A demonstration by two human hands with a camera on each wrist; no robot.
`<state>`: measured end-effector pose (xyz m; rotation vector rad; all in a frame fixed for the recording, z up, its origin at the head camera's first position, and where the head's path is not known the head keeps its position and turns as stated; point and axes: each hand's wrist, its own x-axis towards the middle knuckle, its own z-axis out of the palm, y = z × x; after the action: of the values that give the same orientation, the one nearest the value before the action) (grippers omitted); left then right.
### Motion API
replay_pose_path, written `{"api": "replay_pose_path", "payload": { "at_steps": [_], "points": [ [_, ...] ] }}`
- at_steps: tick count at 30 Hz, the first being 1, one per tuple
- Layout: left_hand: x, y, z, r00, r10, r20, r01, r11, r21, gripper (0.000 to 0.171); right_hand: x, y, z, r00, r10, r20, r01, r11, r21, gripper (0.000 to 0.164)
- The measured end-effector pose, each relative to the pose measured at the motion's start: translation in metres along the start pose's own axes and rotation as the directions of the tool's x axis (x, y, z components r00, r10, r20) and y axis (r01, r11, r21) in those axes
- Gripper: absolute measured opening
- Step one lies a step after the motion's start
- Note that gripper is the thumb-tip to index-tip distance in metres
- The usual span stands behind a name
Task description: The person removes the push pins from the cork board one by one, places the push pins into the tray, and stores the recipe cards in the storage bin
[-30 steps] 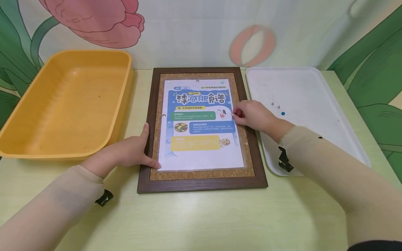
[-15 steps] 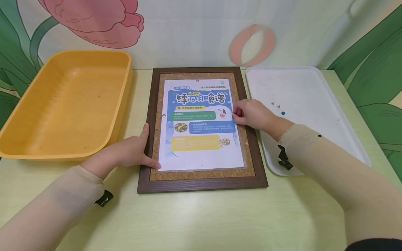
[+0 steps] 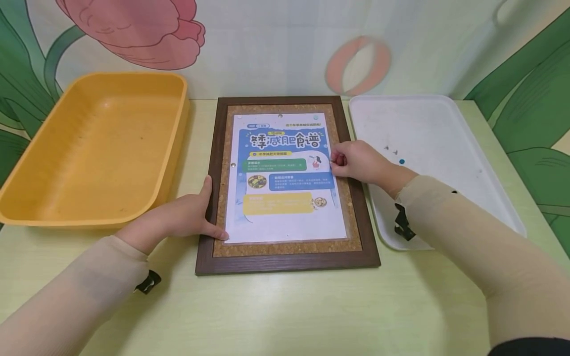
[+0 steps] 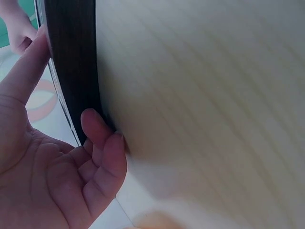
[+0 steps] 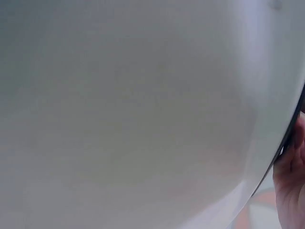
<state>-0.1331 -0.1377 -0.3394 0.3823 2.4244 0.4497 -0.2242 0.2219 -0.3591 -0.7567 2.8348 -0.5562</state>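
A laminated poster [image 3: 285, 225] with blue, green and yellow blocks lies on a corkboard [image 3: 287, 248] in a dark brown frame [image 3: 289, 263]. Thumbtacks hold it along the top, and one silver thumbtack [image 3: 233, 165] sits at its left edge. My left hand [image 3: 189, 215] grips the frame's left side, its thumb on the poster's lower left corner. In the left wrist view, curled fingers [image 4: 105, 162] lie against the frame's outer side. At the poster's right edge, my right hand [image 3: 361, 162] pinches a small thumbtack, mostly hidden by the fingertips.
A white tray [image 3: 445, 207] right of the board holds loose silver tacks [image 3: 391, 150] and a blue tack [image 3: 402, 161]. A deep yellow tub [image 3: 171, 148] stands at the left. Behind the table [image 3: 285, 316] hangs a flower-printed cloth [image 3: 267, 49].
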Motion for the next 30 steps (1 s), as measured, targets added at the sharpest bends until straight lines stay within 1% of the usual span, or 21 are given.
{"api": "replay_pose_path", "payload": {
  "at_steps": [4,7,10,16,19,22,27,30],
  "points": [
    [-0.001,0.002,0.000,1.000,-0.013,0.008,0.013,1.000,0.002,0.139,-0.003,0.005,-0.002,0.998,0.053,0.025,-0.056,0.988,0.145,0.011],
    [-0.002,0.002,-0.001,1.000,-0.022,0.010,0.022,1.000,0.003,0.139,-0.003,0.007,-0.001,0.997,0.072,0.031,-0.077,0.978,0.193,0.012],
    [-0.002,0.001,0.000,1.000,-0.024,0.011,0.024,1.000,-0.002,0.138,-0.001,0.006,0.000,0.998,0.058,0.034,-0.063,0.982,0.175,0.009],
    [-0.002,-0.001,0.001,1.000,-0.028,0.010,0.028,1.000,-0.010,0.138,0.004,0.002,-0.004,0.995,-0.033,0.094,0.026,0.997,0.075,0.010],
    [-0.002,0.000,0.001,1.000,-0.029,0.011,0.029,0.999,-0.014,0.138,0.007,-0.001,-0.009,0.989,-0.017,0.145,0.005,0.996,0.086,0.012],
    [-0.002,0.000,0.001,1.000,-0.028,0.012,0.028,0.999,-0.016,0.138,0.009,-0.003,-0.015,0.980,0.021,0.200,-0.042,0.994,0.102,0.014],
    [0.000,0.000,0.001,1.000,-0.018,0.006,0.018,1.000,-0.018,0.138,0.013,-0.004,-0.023,0.952,0.081,0.294,-0.112,0.990,0.090,0.016],
    [0.000,0.000,0.001,1.000,-0.017,0.005,0.017,1.000,-0.019,0.139,0.015,-0.005,-0.026,0.936,0.091,0.341,-0.125,0.989,0.079,0.017]
  ]
}}
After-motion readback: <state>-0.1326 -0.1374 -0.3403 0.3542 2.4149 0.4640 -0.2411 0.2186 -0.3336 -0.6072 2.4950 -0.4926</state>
